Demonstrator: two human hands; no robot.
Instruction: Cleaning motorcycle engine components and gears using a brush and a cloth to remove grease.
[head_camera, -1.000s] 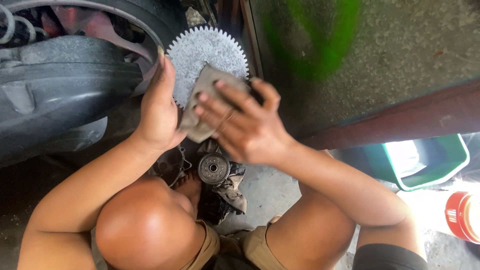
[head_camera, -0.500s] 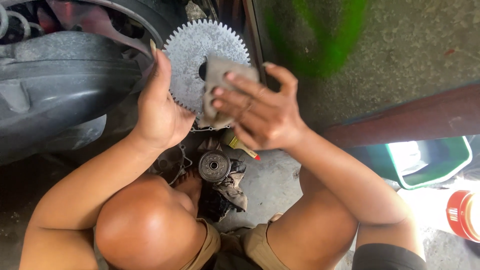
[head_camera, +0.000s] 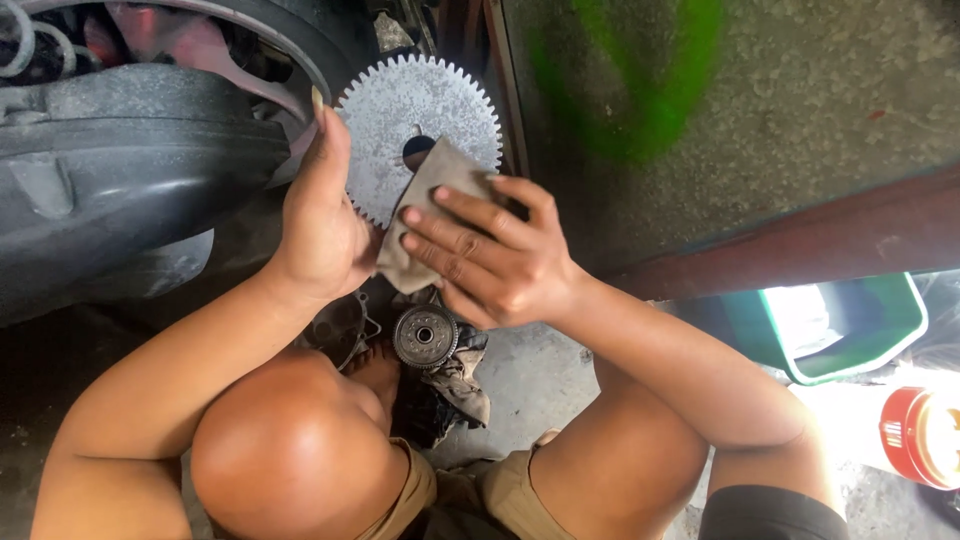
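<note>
Both hands are up on the work. Left hand (head_camera: 322, 228) grips the big toothed gear (head_camera: 410, 120) along its left edge, palm wrapped around the rim and thumb pointing up past the teeth, so it is closed on the disc and holding it up on edge in front of the person. Right hand (head_camera: 492, 262) lies flat over a piece of grey abrasive paper (head_camera: 428, 215), fingers spread and only slightly curled, pressing the sheet against the lower right face of the gear. The sheet covers part of the disc below its centre hole, which shows dark just above the paper's top corner.

Behind the gear, upper left, sits a black tyre (head_camera: 130, 190) with a curved rim. Below the hands, on the concrete floor (head_camera: 530, 375), a small round geared part (head_camera: 425, 337) rests on a dirty rag (head_camera: 455, 385), between the person's knees. Off to the right, a green plastic bin (head_camera: 860, 330) stands beside a rust-brown beam (head_camera: 800, 235), and a red-banded canister (head_camera: 920, 437) lies at the far right edge, well apart from the hands.
</note>
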